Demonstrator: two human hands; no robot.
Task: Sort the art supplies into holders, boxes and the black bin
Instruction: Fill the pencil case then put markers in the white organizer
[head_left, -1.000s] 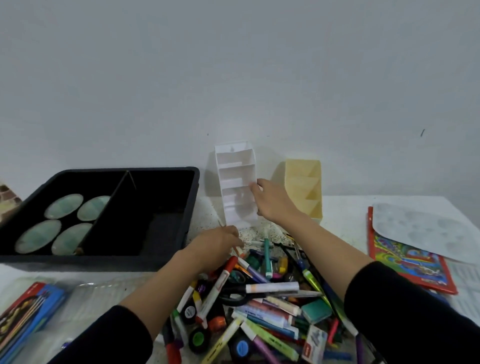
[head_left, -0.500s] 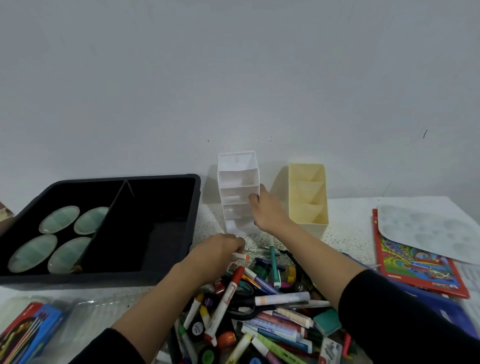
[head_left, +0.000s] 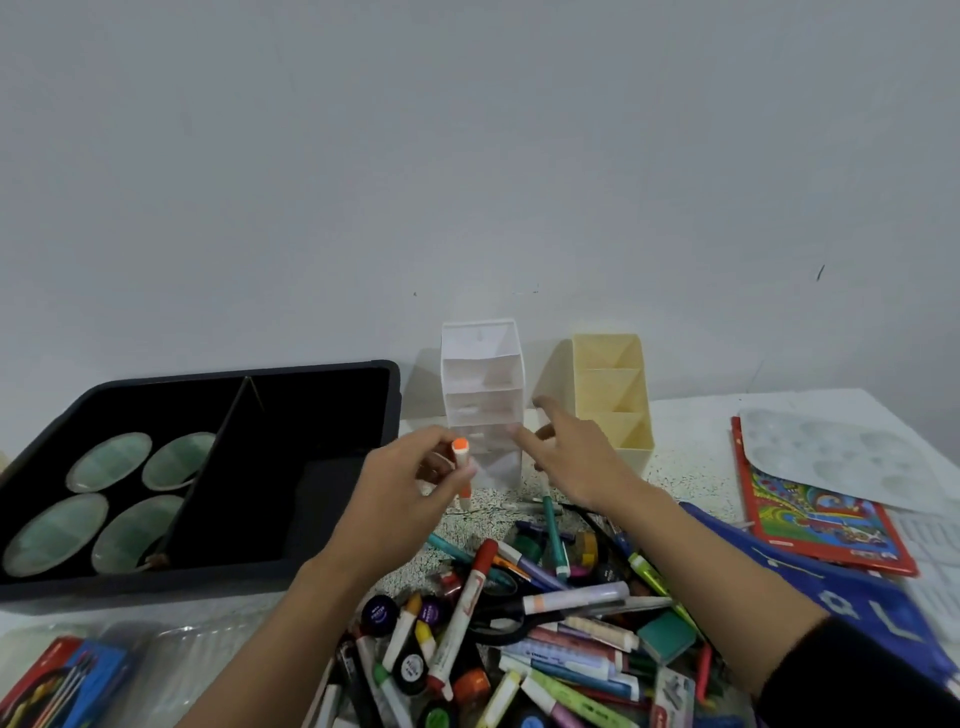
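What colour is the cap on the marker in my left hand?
Orange marker cap, clearest in the head view.

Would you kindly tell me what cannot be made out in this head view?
1. Head view: lower tiers of the white holder, hidden behind the left hand and its orange-capped marker.
2. Right hand, motion-blurred: contact with the white holder unclear.
3. Marker pile, cut off by the bottom edge.

Your left hand (head_left: 400, 488) hides the middle of the orange-capped marker (head_left: 460, 448). Your right hand (head_left: 576, 457) is blurred, so whether it touches the white holder (head_left: 480, 374) can't be told. The marker pile (head_left: 519, 649) runs off the bottom edge.
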